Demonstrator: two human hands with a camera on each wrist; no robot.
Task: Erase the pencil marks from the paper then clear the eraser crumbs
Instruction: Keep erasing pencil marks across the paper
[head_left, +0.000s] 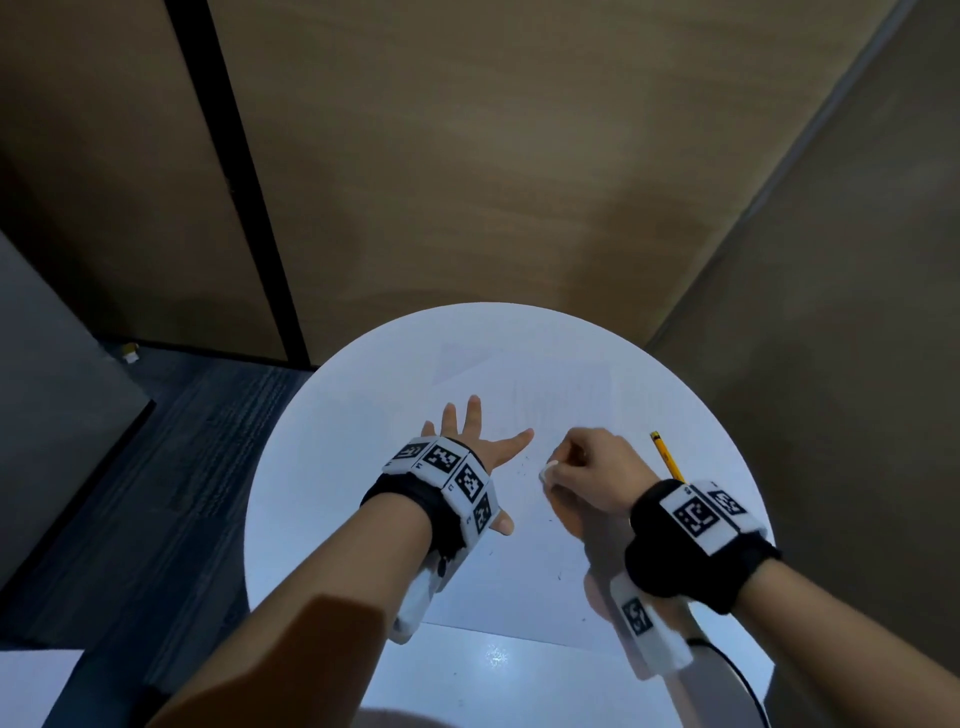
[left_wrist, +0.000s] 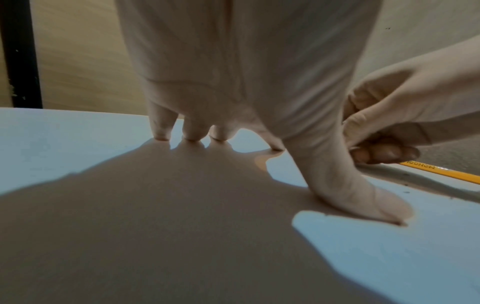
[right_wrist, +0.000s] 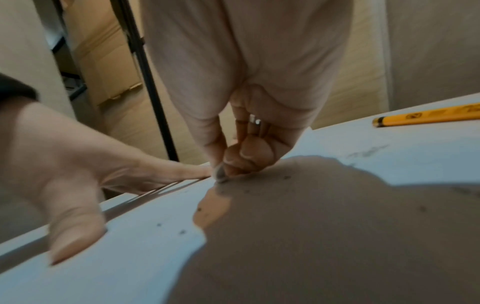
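White paper (head_left: 519, 571) lies on the round counter (head_left: 311, 467), its long axis running away from the person, the far end tilted a little leftward. On its left part the left hand (head_left: 467, 441) presses flat, fingers spread and straight. Right of it, the right hand (head_left: 592, 478) pinches a small white eraser (head_left: 545, 474), the grip closed round it, its dirtied tip touching the sheet. Dark crumbs (right_wrist: 183, 232) dot the paper near the tip. Faint pencil marks (right_wrist: 369, 152) remain beyond the right hand. To erase well, short firm strokes away from the holding hand should keep the sheet from buckling. Farthest right, a yellow pencil (head_left: 667, 457) lies pointing away.
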